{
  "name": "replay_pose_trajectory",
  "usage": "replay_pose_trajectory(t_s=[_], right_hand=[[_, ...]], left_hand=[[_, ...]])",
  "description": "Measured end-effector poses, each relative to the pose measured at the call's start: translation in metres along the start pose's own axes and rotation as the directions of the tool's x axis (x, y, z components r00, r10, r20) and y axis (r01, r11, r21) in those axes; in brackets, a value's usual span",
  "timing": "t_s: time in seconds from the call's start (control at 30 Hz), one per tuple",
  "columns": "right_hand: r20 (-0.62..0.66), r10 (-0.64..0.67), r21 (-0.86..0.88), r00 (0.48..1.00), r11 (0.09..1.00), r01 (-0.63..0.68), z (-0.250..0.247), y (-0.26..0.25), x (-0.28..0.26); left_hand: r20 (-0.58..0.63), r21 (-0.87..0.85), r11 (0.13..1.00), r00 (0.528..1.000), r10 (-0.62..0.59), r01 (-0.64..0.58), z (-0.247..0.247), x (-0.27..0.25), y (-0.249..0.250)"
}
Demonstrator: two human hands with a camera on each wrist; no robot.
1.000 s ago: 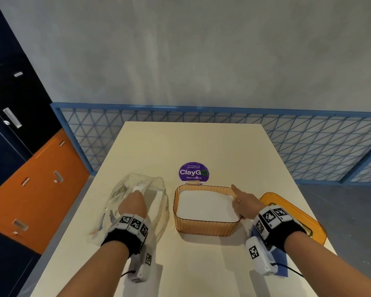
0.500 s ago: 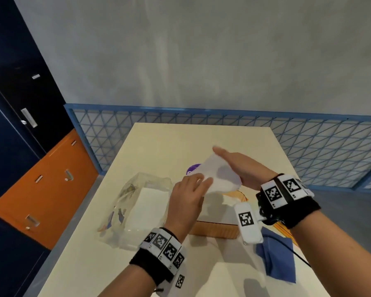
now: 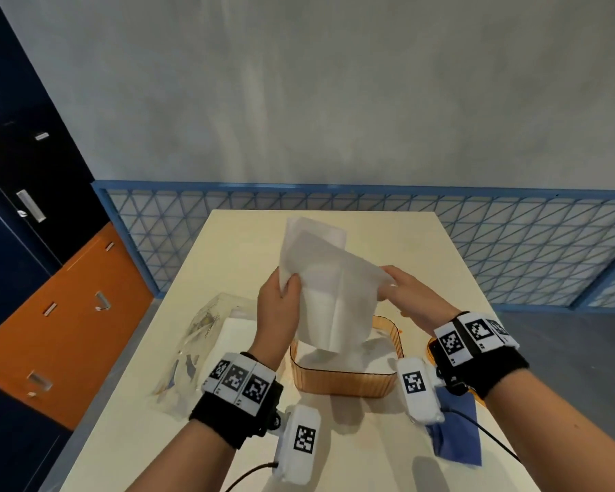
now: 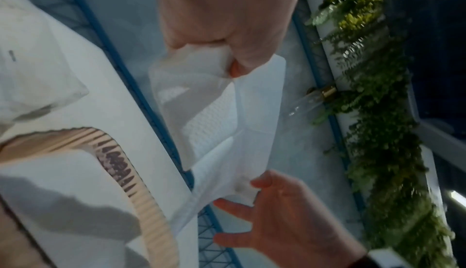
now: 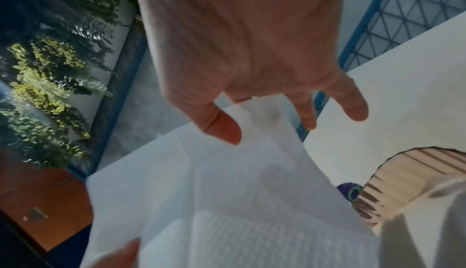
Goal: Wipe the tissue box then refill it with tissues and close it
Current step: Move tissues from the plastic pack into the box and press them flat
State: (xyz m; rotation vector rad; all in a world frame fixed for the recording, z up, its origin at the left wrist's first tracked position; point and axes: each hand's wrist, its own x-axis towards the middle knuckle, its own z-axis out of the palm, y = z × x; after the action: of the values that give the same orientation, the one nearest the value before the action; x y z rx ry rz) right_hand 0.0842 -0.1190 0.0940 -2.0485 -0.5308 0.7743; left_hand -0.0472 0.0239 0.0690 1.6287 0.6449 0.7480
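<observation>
Both hands hold one white tissue (image 3: 320, 278) spread in the air above the orange ribbed tissue box (image 3: 345, 385). My left hand (image 3: 286, 282) grips the sheet's left edge, with its fingers curled over a bunched fold (image 4: 201, 61). My right hand (image 3: 387, 284) pinches the right edge between thumb (image 5: 221, 126) and forefinger, the other fingers spread. The sheet's lower end hangs down into the open box, onto the white stack (image 3: 377, 356) inside. The box's orange lid (image 3: 431, 344) lies to the right, mostly hidden behind my right wrist.
A clear plastic tissue pack (image 3: 206, 335) lies left of the box. A blue cloth (image 3: 458, 431) lies at the table's front right. A purple sticker (image 5: 351, 191) sits on the table behind the box. A blue mesh railing (image 3: 512, 243) runs behind the table.
My left hand left the plastic pack and my right hand left the box rim. Both met over the box, then rose with a tissue, which has unfolded between them.
</observation>
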Motion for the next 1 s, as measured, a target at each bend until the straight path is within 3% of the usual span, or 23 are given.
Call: replay_pose_trajectory(t_s=[0.2, 0.4, 0.53, 0.67, 0.83, 0.9, 1.0], right_hand=[[-0.023, 0.068, 0.085, 0.997, 0.994, -0.066, -0.003, 0.010, 0.004], [-0.027, 0.043, 0.139, 0.999, 0.990, -0.039, 0.000, -0.001, -0.002], [-0.046, 0.001, 0.016, 0.999, 1.000, 0.000, 0.020, -0.014, -0.004], [-0.007, 0.023, 0.097, 1.000, 0.995, -0.022, 0.039, -0.024, -0.004], [-0.109, -0.020, -0.002, 0.994, 1.000, 0.020, 0.041, -0.022, 0.000], [-0.137, -0.013, 0.007, 0.991, 1.000, 0.014, 0.038, -0.018, 0.000], [-0.136, -0.008, 0.109, 0.991, 0.994, 0.023, 0.031, -0.015, 0.000]], left_hand=[[0.022, -0.210, 0.937, 0.959, -0.282, 0.280, -0.008, -0.003, 0.000], [0.057, -0.071, 0.926, 0.929, -0.366, 0.370, -0.007, -0.008, -0.013], [0.111, 0.139, 0.970, 0.970, -0.218, 0.202, 0.014, -0.017, -0.016], [0.168, 0.311, 0.950, 0.986, -0.010, -0.043, 0.038, -0.030, -0.019], [0.293, 0.433, 0.837, 0.930, 0.222, -0.336, 0.052, -0.039, -0.024], [0.345, 0.446, 0.814, 0.911, 0.228, -0.372, 0.050, -0.040, -0.027], [0.400, 0.467, 0.818, 0.905, 0.144, -0.336, 0.044, -0.038, -0.033]])
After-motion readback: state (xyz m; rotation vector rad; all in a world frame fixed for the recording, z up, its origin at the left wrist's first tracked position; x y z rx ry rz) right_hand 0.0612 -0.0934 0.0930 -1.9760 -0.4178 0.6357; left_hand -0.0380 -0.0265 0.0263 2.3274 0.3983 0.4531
